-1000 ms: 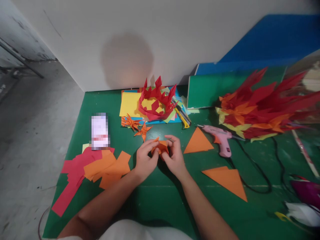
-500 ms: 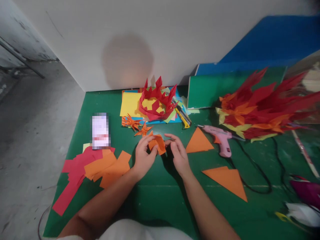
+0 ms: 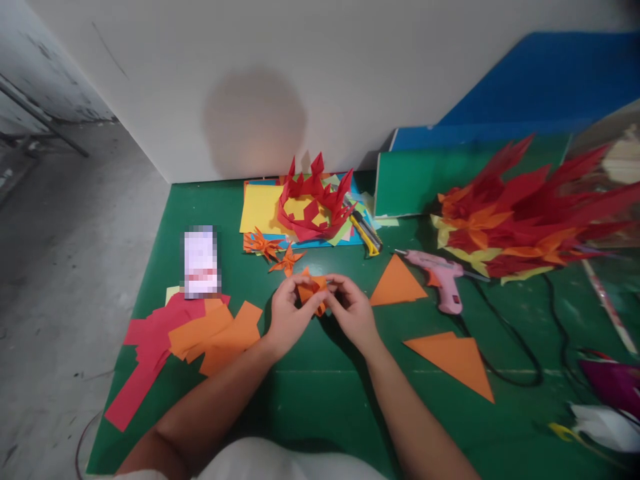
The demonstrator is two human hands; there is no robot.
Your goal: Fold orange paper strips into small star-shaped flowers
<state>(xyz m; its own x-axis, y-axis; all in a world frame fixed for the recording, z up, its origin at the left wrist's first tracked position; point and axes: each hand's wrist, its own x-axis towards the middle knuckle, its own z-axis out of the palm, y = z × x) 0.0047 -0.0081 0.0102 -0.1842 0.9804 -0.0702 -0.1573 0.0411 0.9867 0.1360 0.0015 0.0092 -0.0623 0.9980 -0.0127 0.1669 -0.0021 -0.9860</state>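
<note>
Clearly, both hands close on one small piece of folded orange paper (image 3: 307, 291), which sits between them near the centre of the view. The left hand (image 3: 290, 313) has it pinched at eight o'clock, thumb on the near face; the right hand (image 3: 354, 317) narrows on the edge at four o'clock, though how firmly it presses cannot be told. Two-sided holding probably keeps the creases from springing open. The forearms run in from seven and five o'clock, making a V, with fingers curled and thumb tips nearly meeting.

Just beyond, at eleven, lies an orange paper flower (image 3: 287, 259). A folded orange triangle (image 3: 397, 283) is near at three, a pink hot-glue gun (image 3: 434, 267) just past it, likely set within the right hand's reach. Another orange triangle (image 3: 457, 363) rests at four. Loose orange rectangles (image 3: 215, 333) overlap red strips (image 3: 155, 333) between eight and nine, perhaps grouped by colour. A smartphone (image 3: 202, 263) lies face up toward ten. At twelve stands a spiky red paper ring (image 3: 313, 230), with a yellow utility knife (image 3: 367, 233) near one.
</note>
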